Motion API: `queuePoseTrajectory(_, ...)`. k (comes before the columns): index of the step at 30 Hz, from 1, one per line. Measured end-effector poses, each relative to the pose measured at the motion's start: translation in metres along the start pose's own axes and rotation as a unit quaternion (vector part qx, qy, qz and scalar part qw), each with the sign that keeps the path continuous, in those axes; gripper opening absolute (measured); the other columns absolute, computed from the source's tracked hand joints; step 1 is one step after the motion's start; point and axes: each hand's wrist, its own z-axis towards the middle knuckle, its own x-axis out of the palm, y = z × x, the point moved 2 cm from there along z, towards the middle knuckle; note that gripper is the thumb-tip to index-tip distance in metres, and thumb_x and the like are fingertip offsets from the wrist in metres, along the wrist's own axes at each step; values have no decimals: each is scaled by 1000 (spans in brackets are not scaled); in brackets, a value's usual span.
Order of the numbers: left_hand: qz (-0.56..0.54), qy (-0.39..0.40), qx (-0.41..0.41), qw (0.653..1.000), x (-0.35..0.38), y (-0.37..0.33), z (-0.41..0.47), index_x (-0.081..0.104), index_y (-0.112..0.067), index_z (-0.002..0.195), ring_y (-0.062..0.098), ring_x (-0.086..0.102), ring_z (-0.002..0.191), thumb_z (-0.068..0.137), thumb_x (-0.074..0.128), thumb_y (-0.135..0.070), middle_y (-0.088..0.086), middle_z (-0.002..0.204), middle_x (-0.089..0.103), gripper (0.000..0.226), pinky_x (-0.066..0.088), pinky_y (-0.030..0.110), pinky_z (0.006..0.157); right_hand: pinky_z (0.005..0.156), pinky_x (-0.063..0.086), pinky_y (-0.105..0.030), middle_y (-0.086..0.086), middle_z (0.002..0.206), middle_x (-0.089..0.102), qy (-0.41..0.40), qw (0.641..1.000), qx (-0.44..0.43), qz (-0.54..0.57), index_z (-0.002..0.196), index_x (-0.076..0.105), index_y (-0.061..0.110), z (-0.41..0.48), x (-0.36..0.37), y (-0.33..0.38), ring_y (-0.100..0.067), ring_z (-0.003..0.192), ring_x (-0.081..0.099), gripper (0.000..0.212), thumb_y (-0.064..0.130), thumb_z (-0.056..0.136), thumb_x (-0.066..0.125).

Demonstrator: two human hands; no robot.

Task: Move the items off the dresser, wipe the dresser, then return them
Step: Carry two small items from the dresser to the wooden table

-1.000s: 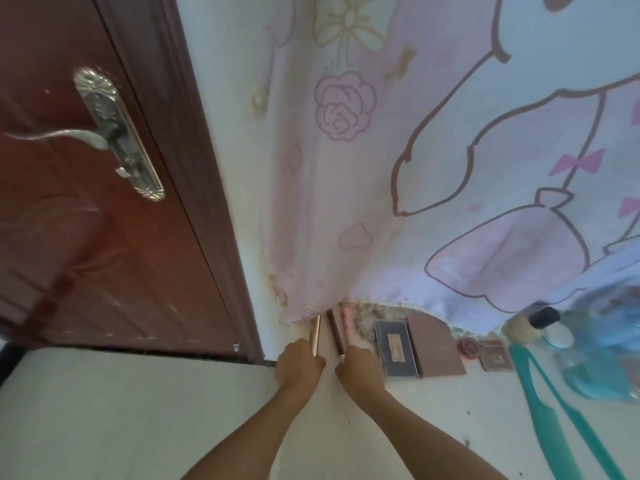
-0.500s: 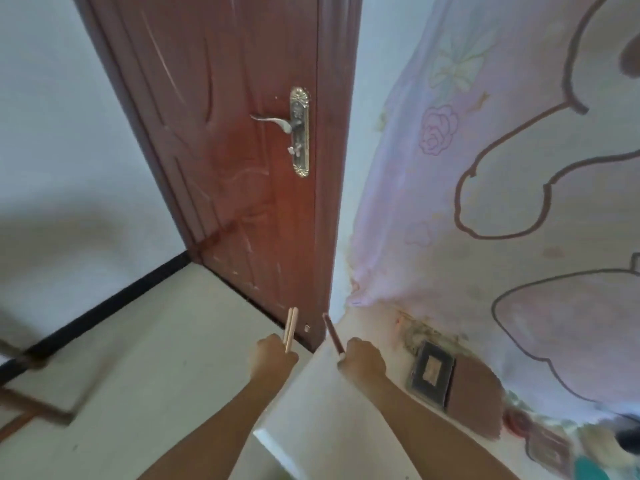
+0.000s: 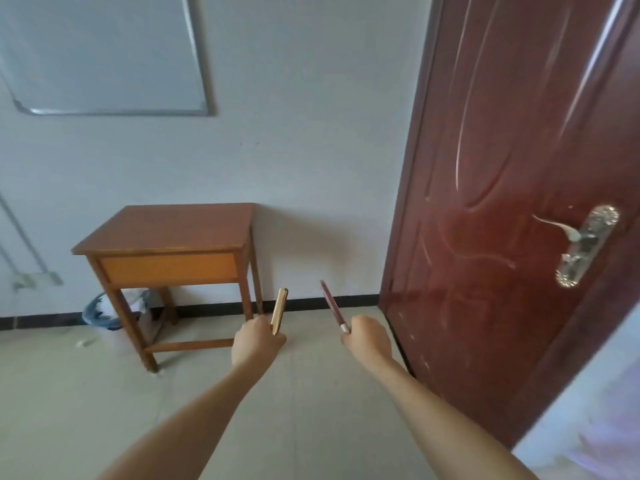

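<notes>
Two bare hands show, the left hand and the right hand, and each grips one slim stick, so two sticks in all: one flat gold stick and one dark red stick with a silver end. There is one small brown wooden table with an orange drawer front, and one blue mesh waste bin under its left edge. One reddish-brown wooden door bears one silver lever handle, and one metal-framed whiteboard hangs on the wall.
</notes>
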Motion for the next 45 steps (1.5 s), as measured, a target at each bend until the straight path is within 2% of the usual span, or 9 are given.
queuePoseTrajectory(6, -20, -122, -63, 990, -121, 94, 17, 53, -12, 78, 10, 49, 58, 85, 58, -18, 0, 69, 52, 10, 33, 19, 47, 44, 26, -19, 0, 77, 51, -49, 986, -160, 3, 87, 56, 12, 23, 18, 148, -18, 69, 49, 9, 18, 92, 51)
queuePoseTrajectory(15, -19, -232, -92, 968, -256, 222, 34, 36, -17, 61, 7, 40, 53, 85, 55, -15, -3, 63, 43, 31, 28, 19, 45, 53, 43, -22, 1, 78, 55, -100, 953, -287, -14, 90, 59, 12, 30, 73, 334, -14, 65, 52, 15, 24, 93, 51)
queuePoseTrajectory(22, -27, -238, -116, 964, -299, 298, 72, 40, -16, 63, 9, 42, 53, 83, 57, -18, -4, 62, 44, 27, 31, 18, 47, 59, 44, -24, -1, 87, 59, -175, 913, -365, -46, 92, 64, 8, 41, 118, 414, -14, 73, 54, 15, 19, 91, 53)
queuePoseTrajectory(25, -29, -233, -112, 965, -303, 313, 97, 45, -14, 71, 5, 39, 51, 86, 56, -17, -5, 61, 43, 19, 29, 15, 45, 52, 48, -26, -4, 76, 67, -237, 880, -400, -92, 61, 68, 8, 60, 132, 438, -20, 72, 61, 15, 10, 58, 83)
queuePoseTrajectory(28, -29, -219, -116, 968, -305, 327, 135, 50, -11, 78, 5, 41, 53, 86, 56, -18, -5, 62, 45, 12, 32, 16, 46, 48, 54, -30, -6, 74, 68, -262, 872, -402, -101, 46, 63, 11, 94, 146, 460, -24, 73, 65, 28, 6, 39, 89)
queuePoseTrajectory(32, -1, -205, -130, 970, -314, 338, 198, 51, -12, 81, 6, 42, 53, 85, 56, -23, -6, 62, 45, 13, 32, 18, 46, 53, 56, -34, -8, 76, 69, -259, 861, -422, -113, 45, 62, 11, 154, 163, 491, -26, 77, 66, 28, 4, 38, 89)
queuePoseTrajectory(35, 21, -200, -155, 967, -326, 344, 253, 42, -18, 68, 7, 40, 51, 84, 56, -27, -6, 61, 43, 23, 31, 19, 46, 49, 49, -28, -2, 63, 63, -252, 863, -428, -94, 45, 62, 13, 204, 174, 518, -19, 62, 60, 29, 6, 35, 89)
queuePoseTrajectory(40, 19, -210, -183, 960, -344, 357, 345, 48, -16, 78, 8, 43, 54, 85, 55, -28, -6, 63, 45, 16, 34, 18, 48, 41, 34, -20, 5, 46, 52, -234, 860, -446, -82, 43, 59, 16, 285, 197, 566, -9, 41, 47, 33, 9, 33, 90)
queuePoseTrajectory(45, 12, -183, -201, 962, -336, 386, 406, 52, -17, 80, 5, 43, 49, 86, 57, -30, -8, 61, 47, 15, 33, 17, 45, 39, 38, -21, 5, 45, 53, -197, 872, -441, -85, 45, 61, 16, 343, 233, 596, -9, 38, 48, 33, 10, 33, 91)
